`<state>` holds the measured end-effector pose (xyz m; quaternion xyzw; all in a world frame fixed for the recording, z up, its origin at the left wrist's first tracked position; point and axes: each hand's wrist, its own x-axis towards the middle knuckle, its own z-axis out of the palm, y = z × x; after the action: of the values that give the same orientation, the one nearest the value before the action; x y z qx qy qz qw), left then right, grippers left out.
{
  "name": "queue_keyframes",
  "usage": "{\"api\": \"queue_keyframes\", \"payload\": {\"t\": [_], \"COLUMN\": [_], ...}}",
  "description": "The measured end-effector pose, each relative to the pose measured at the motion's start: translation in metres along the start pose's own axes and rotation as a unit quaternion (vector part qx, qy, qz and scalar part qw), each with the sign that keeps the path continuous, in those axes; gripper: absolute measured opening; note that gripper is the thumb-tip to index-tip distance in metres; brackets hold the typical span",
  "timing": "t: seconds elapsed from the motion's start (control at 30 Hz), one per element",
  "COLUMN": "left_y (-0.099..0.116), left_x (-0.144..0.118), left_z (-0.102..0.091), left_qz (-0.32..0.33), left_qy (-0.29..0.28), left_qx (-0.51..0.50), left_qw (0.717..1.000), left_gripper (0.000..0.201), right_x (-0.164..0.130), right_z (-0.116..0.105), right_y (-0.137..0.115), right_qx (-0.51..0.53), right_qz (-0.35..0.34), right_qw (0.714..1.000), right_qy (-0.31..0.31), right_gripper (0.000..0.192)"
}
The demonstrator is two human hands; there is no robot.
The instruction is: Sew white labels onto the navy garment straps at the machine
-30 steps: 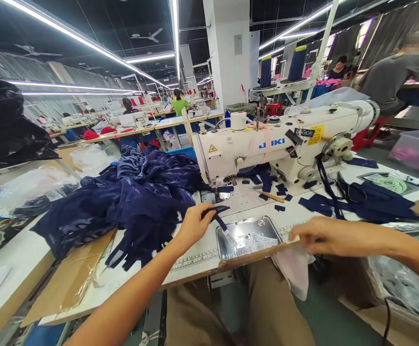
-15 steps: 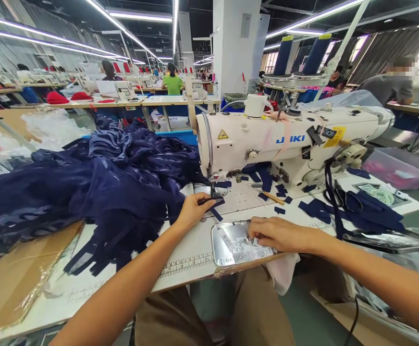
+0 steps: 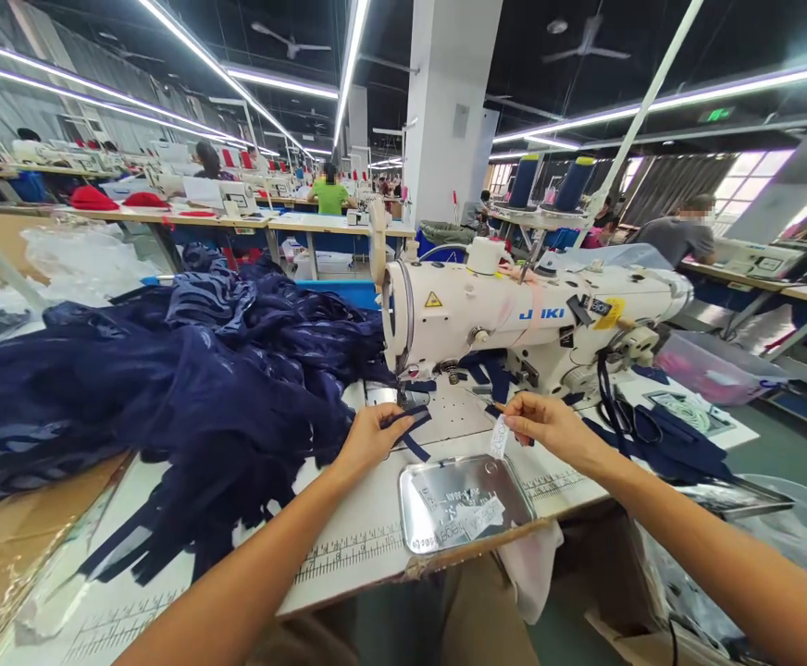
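My left hand (image 3: 368, 438) pinches a narrow navy fabric strap (image 3: 412, 431) just in front of the needle of the white sewing machine (image 3: 515, 324). My right hand (image 3: 548, 425) holds a small white label (image 3: 499, 437) between thumb and fingers, above the far edge of a shiny metal tray (image 3: 445, 485) with more white labels (image 3: 477, 513) in it. The two hands are close together on the white table (image 3: 362, 518). A large heap of navy fabric (image 3: 167, 379) lies left of my left hand.
Small navy fabric pieces and straps (image 3: 660, 435) lie right of the machine, with a pink plastic bin (image 3: 709, 370) beyond. Brown cardboard (image 3: 7, 546) sits at the table's left edge. Thread cones (image 3: 574, 183) stand behind the machine. Other people work at benches farther back.
My right hand has risen from the tray with a white label and moved toward the machine. My left hand kept hold of the navy strap. The camera tilted upward a little.
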<state>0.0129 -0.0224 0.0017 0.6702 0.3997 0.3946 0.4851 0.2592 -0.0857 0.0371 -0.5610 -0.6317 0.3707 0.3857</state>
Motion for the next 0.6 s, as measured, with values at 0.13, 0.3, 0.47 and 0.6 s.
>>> {"api": "queue_keyframes", "payload": {"t": [0.13,0.3,0.47,0.6], "left_y": [0.001,-0.002,0.001,0.017], "left_x": [-0.003,-0.005,-0.008,-0.018], "left_z": [0.000,-0.001,-0.001,0.003], "left_qz": [0.011,0.015,0.065,0.133], "left_qy": [0.000,-0.001,0.016,0.026], "left_qx": [0.002,0.013,0.069,0.107], "left_qw": [1.000,1.000,0.995,0.985], "left_gripper": [0.032,0.031,0.023,0.023], "right_x": [0.000,-0.002,0.000,0.004], "right_z": [0.013,0.032,0.051,0.069], "right_y": [-0.005,-0.012,-0.018,-0.023], "right_qx": [0.043,0.057,0.083,0.108], "right_qz": [0.005,0.009,0.012,0.005], "right_qw": [0.999,0.998,0.995,0.993], "right_qy": [0.006,-0.026,-0.050,-0.051], "right_gripper": [0.037,0.033,0.032,0.029]}}
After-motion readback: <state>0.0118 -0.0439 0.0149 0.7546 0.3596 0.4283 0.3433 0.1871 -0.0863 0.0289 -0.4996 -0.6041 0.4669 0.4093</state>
